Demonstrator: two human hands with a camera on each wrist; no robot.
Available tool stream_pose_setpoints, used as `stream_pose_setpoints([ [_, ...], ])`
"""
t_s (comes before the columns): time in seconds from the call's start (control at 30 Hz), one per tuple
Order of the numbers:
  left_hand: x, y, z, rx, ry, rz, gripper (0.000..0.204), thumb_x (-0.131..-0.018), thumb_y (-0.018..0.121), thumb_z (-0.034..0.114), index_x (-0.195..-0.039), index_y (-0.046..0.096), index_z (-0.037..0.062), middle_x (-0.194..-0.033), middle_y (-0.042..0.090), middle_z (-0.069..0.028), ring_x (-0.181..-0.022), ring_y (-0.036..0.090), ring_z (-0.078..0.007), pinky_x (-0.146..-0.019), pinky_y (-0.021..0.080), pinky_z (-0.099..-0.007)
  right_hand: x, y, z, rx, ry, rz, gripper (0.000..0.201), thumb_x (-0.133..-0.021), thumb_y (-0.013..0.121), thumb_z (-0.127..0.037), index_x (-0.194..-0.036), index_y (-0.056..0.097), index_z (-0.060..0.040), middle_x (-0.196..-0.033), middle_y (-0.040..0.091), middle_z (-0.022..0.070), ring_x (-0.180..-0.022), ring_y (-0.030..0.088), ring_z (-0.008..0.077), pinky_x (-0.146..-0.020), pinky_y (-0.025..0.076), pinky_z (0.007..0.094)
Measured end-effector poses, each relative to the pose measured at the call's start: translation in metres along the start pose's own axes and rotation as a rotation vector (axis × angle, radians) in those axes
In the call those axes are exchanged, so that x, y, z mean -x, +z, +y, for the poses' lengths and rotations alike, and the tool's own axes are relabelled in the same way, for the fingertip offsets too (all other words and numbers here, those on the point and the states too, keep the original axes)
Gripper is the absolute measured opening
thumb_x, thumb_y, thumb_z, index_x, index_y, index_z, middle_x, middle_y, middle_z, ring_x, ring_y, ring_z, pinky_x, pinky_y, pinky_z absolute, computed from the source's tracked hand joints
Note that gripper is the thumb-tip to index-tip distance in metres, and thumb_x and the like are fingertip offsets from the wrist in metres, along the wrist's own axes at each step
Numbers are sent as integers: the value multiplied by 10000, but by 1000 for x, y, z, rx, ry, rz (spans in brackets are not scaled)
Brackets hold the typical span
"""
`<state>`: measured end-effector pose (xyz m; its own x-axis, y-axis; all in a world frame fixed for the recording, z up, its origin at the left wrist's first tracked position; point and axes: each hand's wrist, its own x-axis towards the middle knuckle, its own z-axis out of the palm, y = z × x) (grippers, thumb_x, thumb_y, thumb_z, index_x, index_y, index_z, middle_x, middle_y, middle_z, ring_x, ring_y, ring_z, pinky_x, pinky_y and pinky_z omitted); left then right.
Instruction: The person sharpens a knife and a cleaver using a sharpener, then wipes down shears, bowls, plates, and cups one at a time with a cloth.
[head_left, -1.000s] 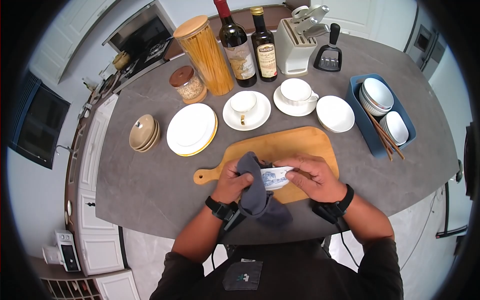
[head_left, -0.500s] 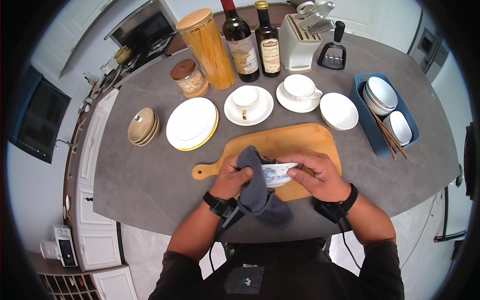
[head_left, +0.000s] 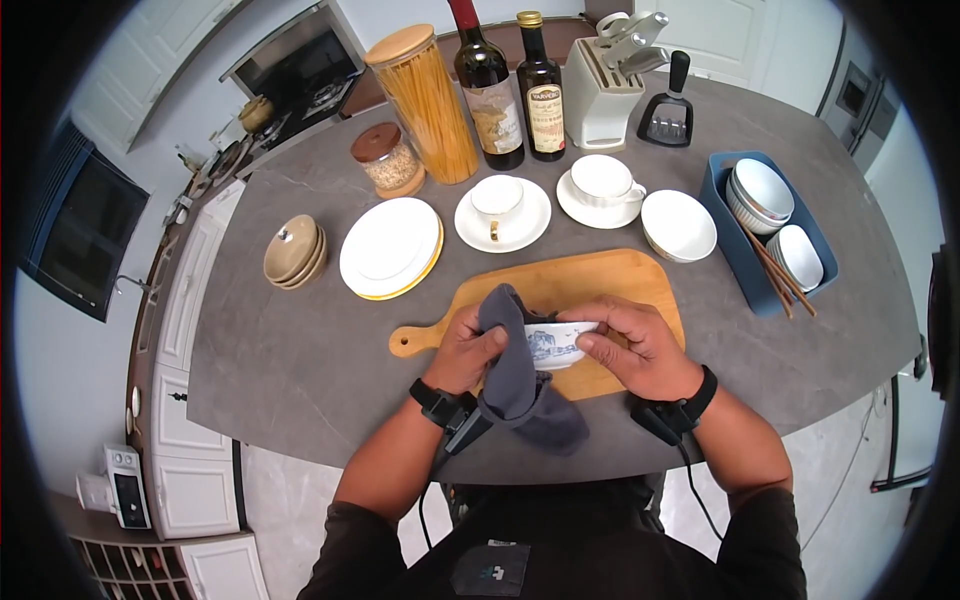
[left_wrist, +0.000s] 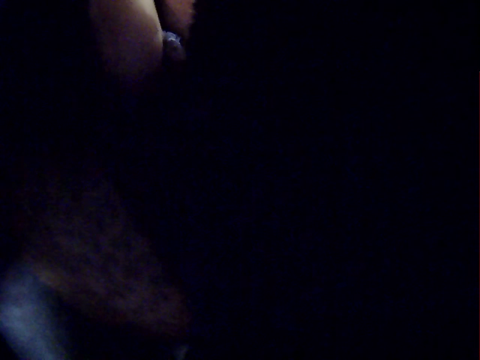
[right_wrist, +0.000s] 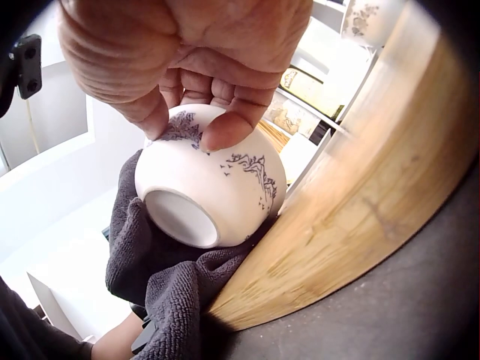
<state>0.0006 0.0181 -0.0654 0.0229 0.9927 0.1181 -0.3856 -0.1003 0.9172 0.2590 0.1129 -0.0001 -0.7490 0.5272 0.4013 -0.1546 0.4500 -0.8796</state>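
Observation:
A small white bowl [head_left: 555, 346] with a blue landscape pattern is held over the wooden cutting board [head_left: 600, 275]. My right hand [head_left: 645, 355] grips its right side, thumb on the outer wall and fingers at the rim. In the right wrist view, the bowl [right_wrist: 217, 176] shows its round foot. My left hand [head_left: 465, 355] holds a dark grey cloth [head_left: 515, 370] against the bowl's left side, thumb on the outside. Part of the cloth hangs below the bowl. Mostly black, the left wrist view shows only a strip of skin.
Behind the board stand two cups on saucers [head_left: 530, 232], a white bowl [head_left: 680, 225] and stacked plates [head_left: 390, 245]. Beige bowls [head_left: 292, 250] sit at left, a blue basket [head_left: 735, 255] with bowls and chopsticks at right. Bottles [head_left: 495, 110], jars and a knife block [head_left: 600, 100] line the back.
The bowl has turned slightly, its rim now nearer level. Both hands keep their hold on cloth and bowl and have barely moved; the head view has shifted a little.

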Motion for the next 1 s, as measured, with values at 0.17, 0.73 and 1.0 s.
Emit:
stream_pose_setpoints([
  [0.17,2,1,0,52,-22,41,413,-1002,745,395,-1175,686,25,-1051,686,20,-935,626,-62,-821,523,-254,2,-2,-1,-25,63,-21,254,-1044,646,-73,-1279,668,21,-1099,728,111,-939,686,161,-839,530,285],
  [0.73,-2,10,13,-53,-14,-15,518,-931,822,425,-1190,681,-1,-1057,697,-1,-965,634,-77,-859,531,-263,2,1,3,-53,48,1,254,-1037,647,-65,-1278,673,9,-1114,724,127,-910,696,176,-781,539,292],
  [1.0,-3,22,23,-134,0,10,416,-901,863,287,-1155,685,8,-1023,692,0,-932,626,-78,-837,523,-264,-2,1,-9,4,49,3,258,-1007,676,-49,-1262,693,-12,-1056,712,119,-890,685,201,-759,530,312],
])
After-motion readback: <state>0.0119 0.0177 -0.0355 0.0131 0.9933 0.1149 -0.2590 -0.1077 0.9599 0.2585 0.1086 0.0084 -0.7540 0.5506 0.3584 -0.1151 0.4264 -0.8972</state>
